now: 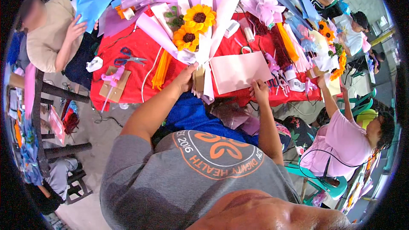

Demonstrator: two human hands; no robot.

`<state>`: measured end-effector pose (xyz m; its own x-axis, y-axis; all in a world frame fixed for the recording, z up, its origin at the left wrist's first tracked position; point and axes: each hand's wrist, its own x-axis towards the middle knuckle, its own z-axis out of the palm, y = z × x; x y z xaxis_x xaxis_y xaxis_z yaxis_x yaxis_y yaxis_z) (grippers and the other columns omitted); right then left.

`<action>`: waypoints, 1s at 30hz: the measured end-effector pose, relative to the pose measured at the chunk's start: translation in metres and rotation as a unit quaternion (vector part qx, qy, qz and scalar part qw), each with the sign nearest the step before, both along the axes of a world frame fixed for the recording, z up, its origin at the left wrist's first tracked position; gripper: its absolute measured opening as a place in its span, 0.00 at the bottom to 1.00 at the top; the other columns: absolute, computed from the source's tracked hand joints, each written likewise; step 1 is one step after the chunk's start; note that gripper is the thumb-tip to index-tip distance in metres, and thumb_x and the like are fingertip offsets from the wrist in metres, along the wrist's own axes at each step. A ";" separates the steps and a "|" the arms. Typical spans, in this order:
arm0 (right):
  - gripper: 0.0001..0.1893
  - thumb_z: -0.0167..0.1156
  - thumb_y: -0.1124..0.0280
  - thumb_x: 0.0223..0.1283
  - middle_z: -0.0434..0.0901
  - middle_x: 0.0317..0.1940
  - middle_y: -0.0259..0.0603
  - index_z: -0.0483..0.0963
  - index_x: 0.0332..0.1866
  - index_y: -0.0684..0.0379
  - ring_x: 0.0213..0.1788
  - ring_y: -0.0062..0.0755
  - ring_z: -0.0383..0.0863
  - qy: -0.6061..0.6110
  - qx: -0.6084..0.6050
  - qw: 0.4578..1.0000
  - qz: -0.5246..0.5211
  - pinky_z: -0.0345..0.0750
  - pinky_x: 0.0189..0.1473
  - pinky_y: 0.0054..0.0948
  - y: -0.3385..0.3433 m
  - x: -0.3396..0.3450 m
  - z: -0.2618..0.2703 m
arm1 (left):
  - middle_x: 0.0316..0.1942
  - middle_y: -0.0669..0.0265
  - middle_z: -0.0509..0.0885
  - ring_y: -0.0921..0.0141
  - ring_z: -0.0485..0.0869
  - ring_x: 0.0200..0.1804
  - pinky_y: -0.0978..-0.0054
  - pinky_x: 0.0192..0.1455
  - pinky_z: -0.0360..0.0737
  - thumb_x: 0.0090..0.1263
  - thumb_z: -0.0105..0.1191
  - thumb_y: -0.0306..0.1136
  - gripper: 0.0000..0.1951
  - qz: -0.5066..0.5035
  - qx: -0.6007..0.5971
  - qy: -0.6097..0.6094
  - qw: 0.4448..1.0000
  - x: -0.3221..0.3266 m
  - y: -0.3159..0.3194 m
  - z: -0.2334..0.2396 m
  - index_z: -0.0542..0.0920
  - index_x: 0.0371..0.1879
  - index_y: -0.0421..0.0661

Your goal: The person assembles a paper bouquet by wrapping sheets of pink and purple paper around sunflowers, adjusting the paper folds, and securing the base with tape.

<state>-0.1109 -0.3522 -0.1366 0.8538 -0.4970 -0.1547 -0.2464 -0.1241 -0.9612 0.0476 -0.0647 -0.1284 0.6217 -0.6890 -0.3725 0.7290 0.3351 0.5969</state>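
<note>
My left hand (187, 78) grips the wrapped lower end of a bouquet near the table's front edge. Two orange-yellow fuzzy sunflowers (199, 18) with dark brown centres stand out in it, beside green leaves (175, 17). White and pale lilac wrapping paper (156, 35) fans around the flowers, and a brown cardboard-like piece (198, 79) shows at the stem. To the right, my right hand (259, 90) pinches the lower edge of a pale pink sheet (240, 72). The sheet's left edge lies close to the bouquet's base.
Scissors (129, 59) and a pink glue gun (113, 77) on cardboard lie left on the red tablecloth (127, 43). Orange pipe cleaners (162, 68) lie nearby. A tape dispenser (296, 84) sits right. One person holds blue paper (92, 0) at left; another (343, 134) handles a bouquet at right.
</note>
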 end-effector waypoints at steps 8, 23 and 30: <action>0.17 0.53 0.57 0.63 0.75 0.16 0.38 0.72 0.30 0.62 0.11 0.20 0.71 0.015 -0.010 1.000 -0.007 0.66 0.12 0.19 0.000 0.001 -0.005 | 0.50 0.61 0.77 0.64 0.77 0.51 0.59 0.55 0.74 0.60 0.55 0.55 0.30 -0.009 0.042 -0.028 0.999 0.000 0.002 -0.008 0.69 0.55 0.48; 0.15 0.53 0.59 0.63 0.75 0.16 0.37 0.72 0.31 0.63 0.11 0.19 0.70 0.006 -0.005 1.000 -0.002 0.67 0.12 0.18 0.003 -0.001 0.001 | 0.46 0.60 0.78 0.64 0.79 0.46 0.60 0.51 0.77 0.62 0.54 0.48 0.26 -0.007 0.005 -0.014 1.000 -0.002 0.002 -0.002 0.68 0.55 0.46; 0.13 0.54 0.62 0.63 0.74 0.16 0.36 0.72 0.31 0.63 0.11 0.19 0.69 0.038 -0.002 0.999 -0.017 0.66 0.13 0.20 0.005 0.000 0.004 | 0.48 0.60 0.77 0.65 0.78 0.48 0.61 0.52 0.76 0.63 0.53 0.48 0.26 -0.017 -0.002 -0.015 1.000 -0.002 0.004 -0.003 0.67 0.55 0.46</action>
<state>-0.1106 -0.3473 -0.1327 0.8220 -0.5271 -0.2158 -0.3221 -0.1178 -0.9394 0.0455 -0.0608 -0.1313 0.6083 -0.7121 -0.3505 0.7219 0.3127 0.6173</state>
